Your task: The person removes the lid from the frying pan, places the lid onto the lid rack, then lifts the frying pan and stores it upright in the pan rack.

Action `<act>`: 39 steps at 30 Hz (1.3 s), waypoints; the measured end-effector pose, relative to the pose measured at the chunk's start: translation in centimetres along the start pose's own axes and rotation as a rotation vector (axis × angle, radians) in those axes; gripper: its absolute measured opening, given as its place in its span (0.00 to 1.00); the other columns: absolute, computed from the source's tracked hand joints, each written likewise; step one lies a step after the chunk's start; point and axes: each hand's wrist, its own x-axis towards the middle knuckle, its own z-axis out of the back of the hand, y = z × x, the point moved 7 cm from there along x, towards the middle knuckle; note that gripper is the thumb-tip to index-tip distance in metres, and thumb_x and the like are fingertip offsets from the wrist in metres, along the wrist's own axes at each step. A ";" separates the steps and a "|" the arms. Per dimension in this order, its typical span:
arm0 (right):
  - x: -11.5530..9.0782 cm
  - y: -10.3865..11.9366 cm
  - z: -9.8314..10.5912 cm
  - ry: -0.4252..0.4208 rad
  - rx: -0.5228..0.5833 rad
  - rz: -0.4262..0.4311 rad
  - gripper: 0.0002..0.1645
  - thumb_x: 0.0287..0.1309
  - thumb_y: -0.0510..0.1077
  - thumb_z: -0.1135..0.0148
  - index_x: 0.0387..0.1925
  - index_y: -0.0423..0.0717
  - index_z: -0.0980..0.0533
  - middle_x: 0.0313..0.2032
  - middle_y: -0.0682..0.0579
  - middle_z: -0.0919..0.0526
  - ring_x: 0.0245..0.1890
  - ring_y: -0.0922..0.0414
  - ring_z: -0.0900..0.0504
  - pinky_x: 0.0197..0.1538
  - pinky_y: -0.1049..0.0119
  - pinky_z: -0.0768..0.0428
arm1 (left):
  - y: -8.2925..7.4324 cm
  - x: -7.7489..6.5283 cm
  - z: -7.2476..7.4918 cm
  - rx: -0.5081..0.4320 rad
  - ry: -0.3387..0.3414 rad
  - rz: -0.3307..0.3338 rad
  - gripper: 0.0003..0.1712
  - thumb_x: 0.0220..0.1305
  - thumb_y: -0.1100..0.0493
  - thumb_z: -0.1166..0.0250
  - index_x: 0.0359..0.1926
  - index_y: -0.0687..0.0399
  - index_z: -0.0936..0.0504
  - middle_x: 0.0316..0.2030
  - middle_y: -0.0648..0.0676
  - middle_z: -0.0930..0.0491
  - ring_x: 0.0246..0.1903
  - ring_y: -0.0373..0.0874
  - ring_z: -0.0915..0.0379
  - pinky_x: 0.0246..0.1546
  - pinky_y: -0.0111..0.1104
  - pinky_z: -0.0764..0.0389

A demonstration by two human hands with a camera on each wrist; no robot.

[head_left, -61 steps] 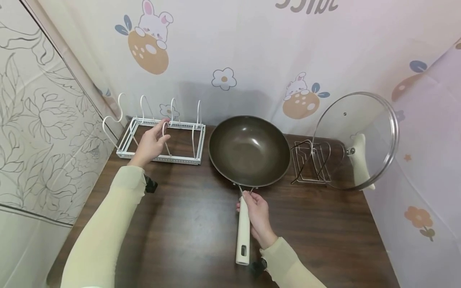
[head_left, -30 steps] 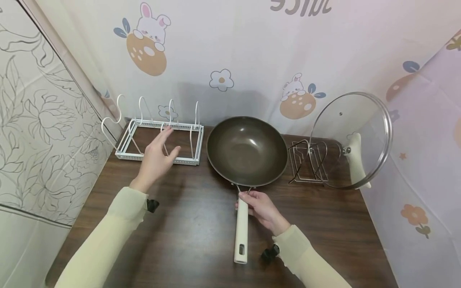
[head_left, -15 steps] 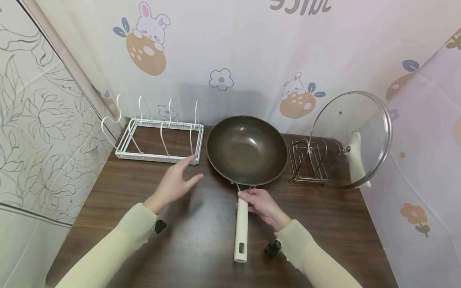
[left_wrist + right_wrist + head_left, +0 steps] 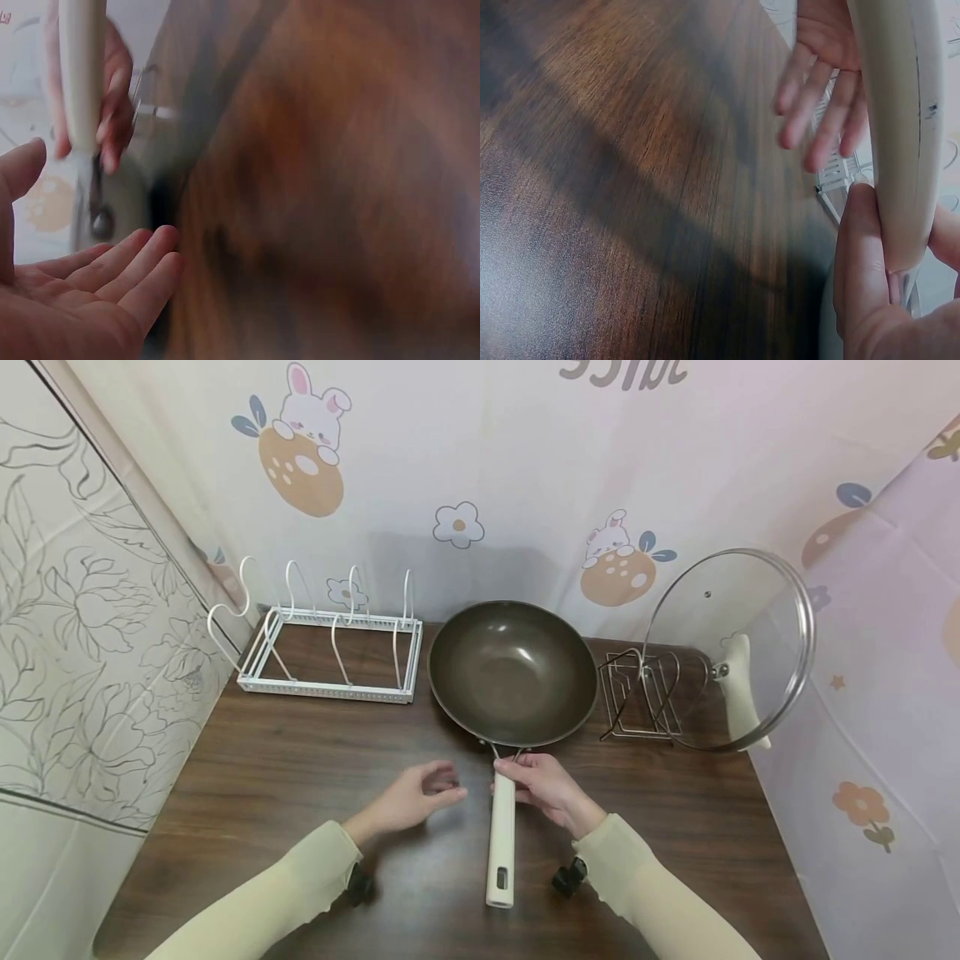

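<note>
A dark brown wok (image 4: 513,672) stands near the back of the table, its cream handle (image 4: 501,852) pointing toward the person. The right hand (image 4: 546,787) grips this handle at its upper end, close to the wok; in the right wrist view the fingers (image 4: 861,255) wrap its narrow end. Left of the handle, the left hand (image 4: 411,795) holds nothing, its fingers loosely bent and apart from the handle. The left wrist view shows the left palm (image 4: 82,307) turned up with fingers spread. At the back left is a white rack (image 4: 330,690) with upright curved dividers.
A small wire rack (image 4: 637,731) at the right holds a glass lid (image 4: 801,652) on edge, its cream knob (image 4: 741,692) facing right. A patterned curtain (image 4: 525,460) hangs behind the dark wood table (image 4: 247,777). A floral panel (image 4: 90,593) borders the left side.
The left hand has left the white rack and moved right and toward the person, near the wok's handle. The right hand keeps its grip, its wrist swung slightly outward. The wok stays in place.
</note>
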 end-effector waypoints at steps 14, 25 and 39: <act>-0.3 -0.2 -0.4 0.060 0.044 -0.020 0.12 0.72 0.44 0.37 0.36 0.39 0.22 0.32 0.53 0.13 0.37 0.59 0.10 0.46 0.67 0.11 | 0.9 -2.0 -7.9 -0.489 0.348 0.235 0.29 0.75 0.53 0.38 0.64 0.74 0.26 0.55 0.64 0.15 0.56 0.54 0.16 0.62 0.46 0.16; -0.5 -0.4 -0.5 0.090 0.021 -0.019 0.18 0.73 0.48 0.38 0.41 0.34 0.22 0.35 0.49 0.10 0.40 0.57 0.09 0.50 0.65 0.11 | -0.9 -2.5 -9.9 -0.654 0.505 0.233 0.27 0.76 0.55 0.39 0.66 0.71 0.29 0.60 0.67 0.18 0.58 0.55 0.17 0.60 0.46 0.15; -0.6 -0.3 -0.9 0.142 0.115 -0.089 0.24 0.74 0.45 0.41 0.55 0.24 0.29 0.37 0.50 0.13 0.42 0.58 0.10 0.51 0.65 0.12 | -1.2 -2.0 -10.4 -0.783 0.549 0.264 0.21 0.76 0.61 0.42 0.63 0.68 0.29 0.56 0.64 0.15 0.52 0.48 0.14 0.60 0.45 0.15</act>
